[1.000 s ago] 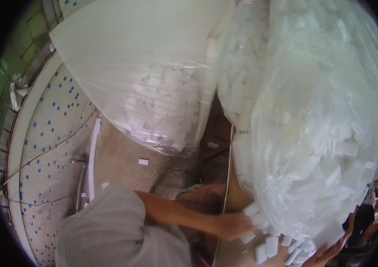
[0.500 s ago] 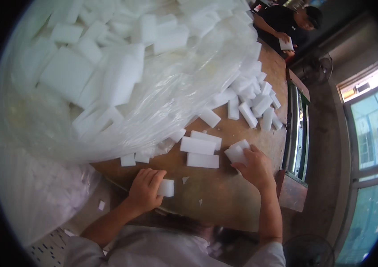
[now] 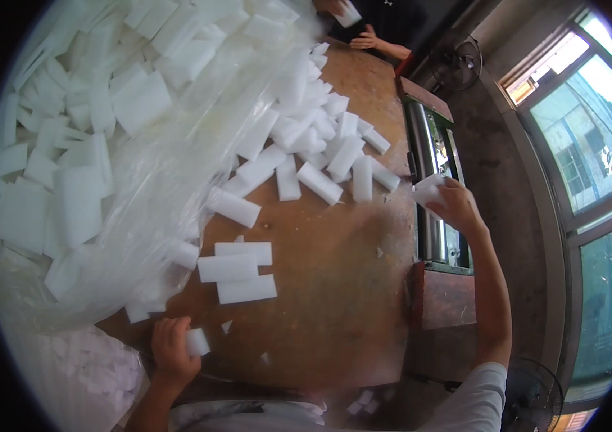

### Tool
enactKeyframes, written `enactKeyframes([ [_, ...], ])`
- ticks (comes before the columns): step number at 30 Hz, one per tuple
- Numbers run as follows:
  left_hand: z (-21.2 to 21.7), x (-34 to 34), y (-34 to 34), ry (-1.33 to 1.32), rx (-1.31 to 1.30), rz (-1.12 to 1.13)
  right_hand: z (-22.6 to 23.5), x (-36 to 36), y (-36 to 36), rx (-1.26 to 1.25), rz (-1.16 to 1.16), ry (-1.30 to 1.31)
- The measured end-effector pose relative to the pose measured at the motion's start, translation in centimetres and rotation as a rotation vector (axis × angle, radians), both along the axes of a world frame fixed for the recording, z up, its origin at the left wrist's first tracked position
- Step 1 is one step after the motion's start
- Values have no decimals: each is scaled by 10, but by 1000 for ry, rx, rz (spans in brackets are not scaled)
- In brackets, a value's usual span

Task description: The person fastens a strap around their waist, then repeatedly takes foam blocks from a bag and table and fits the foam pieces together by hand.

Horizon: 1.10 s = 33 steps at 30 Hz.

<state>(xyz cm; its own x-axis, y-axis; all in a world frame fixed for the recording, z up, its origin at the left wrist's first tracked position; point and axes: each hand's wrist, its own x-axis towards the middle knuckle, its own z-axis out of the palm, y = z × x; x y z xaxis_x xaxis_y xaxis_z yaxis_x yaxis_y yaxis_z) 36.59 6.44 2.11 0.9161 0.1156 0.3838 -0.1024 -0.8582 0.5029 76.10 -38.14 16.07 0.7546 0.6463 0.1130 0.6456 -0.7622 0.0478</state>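
Observation:
My left hand point(image 3: 171, 351) is closed on a white foam block point(image 3: 197, 342) by the table's near left edge. Stretched out to the right, my right hand point(image 3: 462, 207) grips another white foam block point(image 3: 429, 190). That block is over the metal roller point(image 3: 432, 234) of a green-framed machine at the table's right side; whether it touches the roller I cannot tell. Between my hands, several white foam blocks point(image 3: 247, 289) lie close together on the brown table point(image 3: 327, 302).
A large clear plastic bag point(image 3: 198, 137) full of white foam blocks covers the left. Loose blocks point(image 3: 320, 183) spill from it in a heap. At the far end, another person's hand point(image 3: 368, 39) is near a white block point(image 3: 349, 13). Fans point(image 3: 457, 61) stand on the right.
My right hand has carried its block from above the table rightward to the roller. My left hand keeps its block near the edge. The view has swung to the right.

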Motion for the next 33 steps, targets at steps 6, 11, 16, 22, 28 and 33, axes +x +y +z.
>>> enactKeyframes([
  [6,-1,0,-3,27,41,31,-25,14,-33,-137,14,113],
  [11,-1,-3,-1,2,45,39,-23,-4,-98,-148,29,81],
  [16,8,-2,-1,-76,-99,-27,5,-48,-107,-615,-516,68],
  [22,3,-12,-4,-100,-672,-43,-44,-151,73,1138,-427,673],
  [28,73,26,-11,41,-1129,42,-78,-240,229,1539,-244,1082],
  [33,73,31,-2,24,-1250,7,-95,-255,269,1533,-231,1134],
])
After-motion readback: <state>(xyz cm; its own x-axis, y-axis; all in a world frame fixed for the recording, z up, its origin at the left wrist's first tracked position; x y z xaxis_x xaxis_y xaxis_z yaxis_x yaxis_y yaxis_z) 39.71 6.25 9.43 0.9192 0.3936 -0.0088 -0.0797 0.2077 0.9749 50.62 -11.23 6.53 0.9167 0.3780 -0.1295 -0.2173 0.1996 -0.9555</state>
